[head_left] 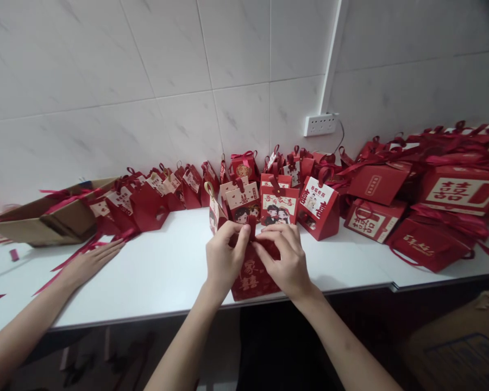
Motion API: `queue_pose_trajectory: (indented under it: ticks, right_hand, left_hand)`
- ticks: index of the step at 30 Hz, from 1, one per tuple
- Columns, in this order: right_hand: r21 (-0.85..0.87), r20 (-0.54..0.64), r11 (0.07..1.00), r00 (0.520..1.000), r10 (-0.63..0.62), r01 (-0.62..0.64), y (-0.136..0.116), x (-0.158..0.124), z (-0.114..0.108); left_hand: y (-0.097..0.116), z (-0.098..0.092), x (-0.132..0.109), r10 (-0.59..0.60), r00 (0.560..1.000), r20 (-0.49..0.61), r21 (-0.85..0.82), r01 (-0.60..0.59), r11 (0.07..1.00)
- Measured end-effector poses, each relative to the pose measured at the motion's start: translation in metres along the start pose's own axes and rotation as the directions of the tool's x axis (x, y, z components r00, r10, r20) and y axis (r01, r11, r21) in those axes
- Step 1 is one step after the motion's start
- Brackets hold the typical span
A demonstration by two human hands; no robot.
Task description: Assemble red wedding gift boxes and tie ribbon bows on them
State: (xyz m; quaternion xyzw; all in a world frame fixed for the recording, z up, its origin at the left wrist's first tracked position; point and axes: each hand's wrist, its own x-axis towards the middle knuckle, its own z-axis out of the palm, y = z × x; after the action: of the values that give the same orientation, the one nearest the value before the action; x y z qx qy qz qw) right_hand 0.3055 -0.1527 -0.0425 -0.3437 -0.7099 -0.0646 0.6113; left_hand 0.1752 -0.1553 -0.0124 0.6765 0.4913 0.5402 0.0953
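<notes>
A red gift box (250, 279) with gold characters stands upright at the table's front edge, straight before me. At its top, my left hand (228, 252) pinches a red ribbon loop (251, 227) between thumb and fingers. My right hand (283, 255) closes on the top edge of the same box from the other side, fingertips near the base of the loop. What exactly the right fingertips grip is partly hidden. Just behind my hands stand a box with a cartoon couple (279, 205) and a similar cream-topped box (244, 196).
A white table (167, 271) runs along a tiled wall with a power socket (321, 125). Red boxes (191, 182) line the back; larger ones pile up right (462, 193). At left, a co-worker's hand (93, 263) lies near ribbons and an open cardboard box (61, 220).
</notes>
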Motion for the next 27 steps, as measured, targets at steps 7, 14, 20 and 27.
queue_pose_trajectory:
  ticks: [7, 14, 20, 27]
  right_hand:
    - [0.022, 0.025, 0.999, 0.999, -0.04, 0.04, 0.002, 0.0039, -0.003]
    - [-0.019, 0.054, 0.997, 0.996, -0.072, 0.073, 0.0024, 0.0066, -0.006]
    - [-0.029, 0.052, 0.998, 0.997, -0.05, 0.051, 0.0026, 0.0063, -0.0053]
    - [-0.009, 0.1, 1.0, 0.995, 0.006, -0.005, 0.0, 0.0083, -0.0054]
  left_hand:
    - [-0.0009, 0.0015, -0.0004, 0.01, 1.0, -0.022, 0.009, -0.01, 1.0]
    - [-0.0014, 0.003, -0.0003, 0.002, 0.999, -0.035, 0.022, -0.001, 1.0]
    - [-0.0017, 0.0028, -0.001, 0.004, 0.999, -0.049, 0.035, -0.002, 0.999]
    - [-0.0027, 0.0041, -0.0008, -0.007, 0.999, -0.052, 0.026, 0.009, 1.0]
